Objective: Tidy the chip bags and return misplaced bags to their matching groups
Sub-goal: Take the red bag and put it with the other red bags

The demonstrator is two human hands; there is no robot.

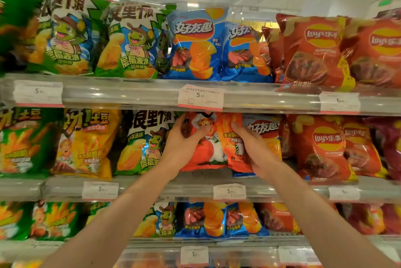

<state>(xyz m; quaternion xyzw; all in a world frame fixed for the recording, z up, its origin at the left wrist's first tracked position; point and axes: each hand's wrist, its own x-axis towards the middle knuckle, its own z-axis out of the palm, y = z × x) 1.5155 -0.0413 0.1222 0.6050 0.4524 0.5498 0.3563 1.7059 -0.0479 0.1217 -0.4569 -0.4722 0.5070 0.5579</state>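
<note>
Between both hands (217, 148), orange bag (208, 155).

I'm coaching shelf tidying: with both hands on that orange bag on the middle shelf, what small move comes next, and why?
Probably lift the orange bag out, since the left hand and right hand flank it. It sits between a turtle bag and a blue bag, while similar fries bags stand further left.

Head view, close and level, facing the middle shelf (195, 183) of chip bags straight on.
</note>
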